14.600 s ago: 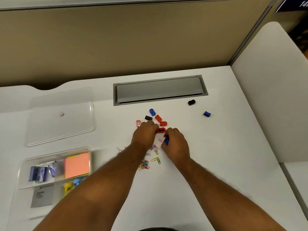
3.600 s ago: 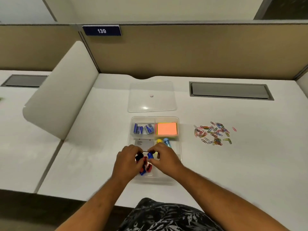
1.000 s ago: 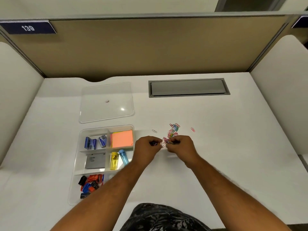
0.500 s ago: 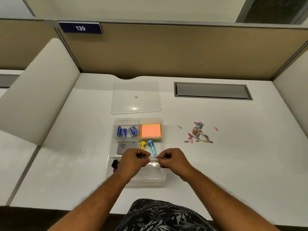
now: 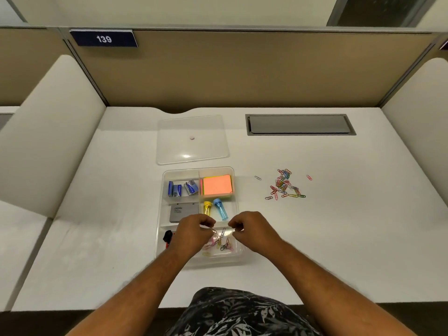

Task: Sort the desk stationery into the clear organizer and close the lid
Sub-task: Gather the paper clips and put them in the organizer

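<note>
The clear organizer sits on the white desk in front of me, and its lid lies flat just behind it. My left hand and my right hand hover over the near right compartment, where several coloured paper clips lie. One clip hangs at my left fingertips and another is in the air between my hands. My right fingers are curled together with nothing visible in them. A loose pile of paper clips lies on the desk to the right of the organizer.
The other compartments hold blue staple boxes, orange sticky notes, a grey case, yellow and blue tubes, and sharpeners partly hidden by my left hand. A grey cable hatch lies at the back right. Curved white dividers flank the desk.
Both hands carried clips from the pile to the organizer. They have since moved apart over the near right compartment, and clips now lie in it.
</note>
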Motion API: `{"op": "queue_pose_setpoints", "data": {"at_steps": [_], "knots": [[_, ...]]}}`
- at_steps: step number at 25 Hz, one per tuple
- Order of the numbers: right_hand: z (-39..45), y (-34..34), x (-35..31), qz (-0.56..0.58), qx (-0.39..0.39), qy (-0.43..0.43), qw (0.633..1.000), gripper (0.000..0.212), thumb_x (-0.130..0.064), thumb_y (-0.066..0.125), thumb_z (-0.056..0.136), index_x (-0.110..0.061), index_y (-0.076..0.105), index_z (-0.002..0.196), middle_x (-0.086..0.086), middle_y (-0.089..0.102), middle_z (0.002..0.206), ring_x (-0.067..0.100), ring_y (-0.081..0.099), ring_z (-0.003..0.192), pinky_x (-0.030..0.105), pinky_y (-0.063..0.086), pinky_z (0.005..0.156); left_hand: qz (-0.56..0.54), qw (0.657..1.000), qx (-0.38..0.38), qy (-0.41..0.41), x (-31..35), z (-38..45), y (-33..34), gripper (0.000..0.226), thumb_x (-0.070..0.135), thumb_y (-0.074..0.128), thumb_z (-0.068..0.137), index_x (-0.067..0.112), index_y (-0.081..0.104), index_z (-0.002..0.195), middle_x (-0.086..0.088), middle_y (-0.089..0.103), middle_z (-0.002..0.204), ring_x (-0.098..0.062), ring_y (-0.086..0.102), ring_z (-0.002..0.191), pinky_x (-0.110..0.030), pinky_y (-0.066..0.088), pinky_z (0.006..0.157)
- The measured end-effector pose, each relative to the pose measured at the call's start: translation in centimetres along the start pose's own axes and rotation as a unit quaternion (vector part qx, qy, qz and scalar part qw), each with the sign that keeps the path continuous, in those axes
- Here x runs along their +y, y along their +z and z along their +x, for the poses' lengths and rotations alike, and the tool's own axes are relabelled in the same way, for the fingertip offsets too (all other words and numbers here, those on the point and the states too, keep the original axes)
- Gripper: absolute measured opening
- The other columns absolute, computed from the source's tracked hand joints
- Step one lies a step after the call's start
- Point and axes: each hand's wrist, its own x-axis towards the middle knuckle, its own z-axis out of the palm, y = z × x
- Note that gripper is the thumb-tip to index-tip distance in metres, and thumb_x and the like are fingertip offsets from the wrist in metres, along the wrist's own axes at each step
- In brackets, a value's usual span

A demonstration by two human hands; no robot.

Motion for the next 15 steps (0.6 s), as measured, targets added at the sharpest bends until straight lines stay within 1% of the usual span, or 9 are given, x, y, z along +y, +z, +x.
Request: {"op": "queue_pose_setpoints", "data": {"at_steps": [1, 2, 4, 5, 7, 8, 10, 12, 15], "knots": [[-0.1, -0.5, 0.7, 0.024, 0.005, 0.008, 1.0, 0.028, -0.016, 0.074, 0.09, -0.023, 0.077, 0.117, -0.006, 0.075, 0.11, 0.007, 0.068, 0.093, 0.026, 0.058, 0.093, -0.002, 1.0, 0.004, -0.002, 0.3, 0.2, 0.0, 0.024, 0.014, 0.079, 0.084, 0.03, 0.076, 0.102, 0.023, 0.063, 0.09, -0.003, 0.067, 0.082, -0.017, 0.054, 0.059], [-0.2, -1.0, 1.5, 0.042, 0.009, 0.014, 0.999, 0.025, -0.018, 0.075, 0.09, -0.025, 0.078, 0.113, -0.009, 0.075, 0.107, 0.006, 0.068, 0.091, 0.027, 0.059, 0.091, -0.006, 1.0, 0.007, -0.002, 0.5, 0.5, 0.1, 0.023, 0.013, 0.078, 0.085, 0.031, 0.076, 0.1, 0.023, 0.064, 0.09, -0.004, 0.067, 0.081, -0.017, 0.054, 0.058], [-0.3, -2.0, 3.1, 0.063, 0.014, 0.019, 0.998, 0.02, -0.021, 0.074, 0.09, -0.027, 0.078, 0.109, -0.013, 0.074, 0.102, 0.004, 0.068, 0.089, 0.027, 0.06, 0.088, -0.003, 1.0, 0.017, 0.01, 1.4, 1.1, 0.6, 0.02, 0.013, 0.076, 0.086, 0.032, 0.076, 0.095, 0.019, 0.069, 0.092, -0.004, 0.068, 0.083, -0.019, 0.057, 0.068], [-0.3, -2.4, 3.9, 0.076, 0.018, 0.022, 0.997, 0.02, -0.021, 0.074, 0.09, -0.028, 0.078, 0.108, -0.015, 0.074, 0.101, 0.004, 0.068, 0.09, 0.027, 0.06, 0.087, 0.003, 0.999, 0.022, 0.023, 1.8, 1.4, 1.0, 0.019, 0.014, 0.075, 0.086, 0.032, 0.076, 0.092, 0.017, 0.071, 0.091, -0.003, 0.068, 0.083, -0.017, 0.056, 0.073], [-0.1, -3.3, 5.4, 0.098, 0.033, 0.034, 0.994, 0.02, -0.021, 0.074, 0.089, -0.029, 0.078, 0.106, -0.017, 0.073, 0.098, 0.004, 0.069, 0.089, 0.025, 0.059, 0.086, -0.003, 0.998, 0.022, 0.056, 3.1, 2.1, 1.9, 0.018, 0.012, 0.075, 0.085, 0.03, 0.074, 0.089, 0.016, 0.073, 0.087, 0.002, 0.069, 0.079, -0.01, 0.05, 0.073], [0.0, -3.9, 6.3, 0.107, 0.047, 0.046, 0.992, 0.02, -0.019, 0.074, 0.087, -0.028, 0.078, 0.105, -0.017, 0.073, 0.097, 0.004, 0.069, 0.088, 0.024, 0.058, 0.085, -0.013, 0.997, 0.016, 0.074, 3.9, 2.6, 2.5, 0.019, 0.009, 0.074, 0.084, 0.028, 0.074, 0.088, 0.016, 0.073, 0.087, 0.003, 0.069, 0.078, -0.01, 0.05, 0.072], [0.5, -5.1, 8.2, 0.123, 0.076, 0.072, 0.987, 0.024, -0.016, 0.075, 0.085, -0.027, 0.077, 0.106, -0.017, 0.072, 0.098, 0.003, 0.069, 0.085, 0.022, 0.056, 0.083, -0.03, 0.995, 0.001, 0.1, 6.0, 3.7, 4.2, 0.022, 0.004, 0.071, 0.081, 0.025, 0.074, 0.09, 0.012, 0.073, 0.089, 0.001, 0.07, 0.08, -0.015, 0.055, 0.076], [1.2, -6.5, 10.3, 0.134, 0.093, 0.096, 0.982, 0.029, -0.014, 0.076, 0.083, -0.026, 0.075, 0.11, -0.016, 0.07, 0.103, 0.005, 0.069, 0.085, 0.022, 0.055, 0.082, -0.019, 0.992, -0.009, 0.121, 8.1, 5.3, 6.2, 0.024, 0.004, 0.073, 0.079, 0.024, 0.073, 0.093, 0.01, 0.072, 0.094, -0.003, 0.069, 0.085, -0.02, 0.057, 0.083], [2.7, -8.3, 13.2, 0.123, 0.118, 0.116, 0.979, 0.04, -0.015, 0.078, 0.08, -0.024, 0.071, 0.119, -0.008, 0.07, 0.111, 0.009, 0.067, 0.084, 0.024, 0.054, 0.083, 0.036, 0.982, -0.024, 0.184, 10.8, 8.1, 9.3, 0.034, 0.011, 0.077, 0.079, 0.026, 0.069, 0.108, 0.006, 0.064, 0.112, -0.01, 0.064, 0.104, -0.028, 0.056, 0.093]]}}
